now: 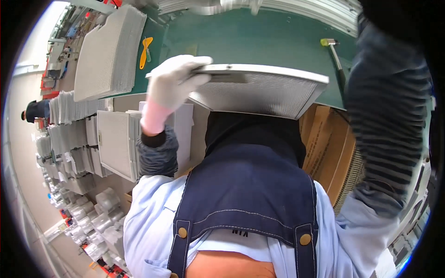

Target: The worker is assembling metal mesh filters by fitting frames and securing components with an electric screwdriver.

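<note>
My left hand [174, 82], in a white glove with a pink cuff, is closed on the left end of a metal mesh filter panel [259, 92]. The panel has a silver frame and is tilted at the near edge of the green table, just in front of my apron. A dark strip shows on the frame beside my fingers. My right arm [387, 111], in a dark striped sleeve, reaches far up and right. Its hand is lost beyond the dark rim of the picture.
A tall stack of mesh sheets [109, 53] stands on the table [264, 37] at left, beside a yellow scraper [145, 52]. To the right lies a mallet [330, 43]. Metal strips [320, 16] line the far edge. Cardboard boxes [320, 143] and framed panels [116, 141] stand below.
</note>
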`<action>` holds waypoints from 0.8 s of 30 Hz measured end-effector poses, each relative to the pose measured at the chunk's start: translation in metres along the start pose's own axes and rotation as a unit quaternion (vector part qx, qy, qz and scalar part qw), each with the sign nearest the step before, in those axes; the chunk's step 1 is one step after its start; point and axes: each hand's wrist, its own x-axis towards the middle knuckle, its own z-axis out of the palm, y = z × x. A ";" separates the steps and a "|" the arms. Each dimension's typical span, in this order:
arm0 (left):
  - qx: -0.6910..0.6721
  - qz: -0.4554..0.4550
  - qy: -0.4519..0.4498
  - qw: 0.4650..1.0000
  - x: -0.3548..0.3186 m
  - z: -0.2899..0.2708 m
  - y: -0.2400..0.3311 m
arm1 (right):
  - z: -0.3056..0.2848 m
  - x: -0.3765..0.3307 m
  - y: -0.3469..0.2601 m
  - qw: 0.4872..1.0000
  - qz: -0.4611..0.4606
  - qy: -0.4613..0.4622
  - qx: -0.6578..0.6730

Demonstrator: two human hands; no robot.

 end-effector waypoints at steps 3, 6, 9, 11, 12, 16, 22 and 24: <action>-0.098 -0.100 -0.029 0.990 -0.029 -0.027 -0.020 | -0.013 -0.029 0.003 0.999 0.044 -0.020 -0.003; -0.166 -0.144 0.002 0.976 -0.049 -0.036 -0.038 | -0.020 -0.057 0.002 0.994 0.090 -0.054 -0.007; -0.177 -0.169 0.028 0.969 -0.067 -0.046 -0.053 | -0.026 -0.082 0.001 0.987 0.126 -0.098 -0.014; -0.164 -0.150 0.030 0.975 -0.074 -0.049 -0.060 | -0.030 -0.095 -0.005 0.980 0.146 -0.131 -0.025; -0.157 -0.153 0.039 0.975 -0.078 -0.055 -0.059 | -0.029 -0.102 -0.008 0.977 0.148 -0.150 -0.026; -0.174 -0.152 0.114 0.966 -0.076 -0.056 -0.062 | -0.045 -0.124 -0.019 0.959 0.164 -0.221 -0.064; -0.285 -0.055 0.262 0.920 -0.071 -0.093 -0.076 | -0.037 -0.141 -0.076 0.931 0.164 -0.268 -0.188; -0.340 -0.035 0.295 0.892 -0.064 -0.103 -0.075 | -0.039 -0.120 -0.098 0.938 0.113 -0.233 -0.230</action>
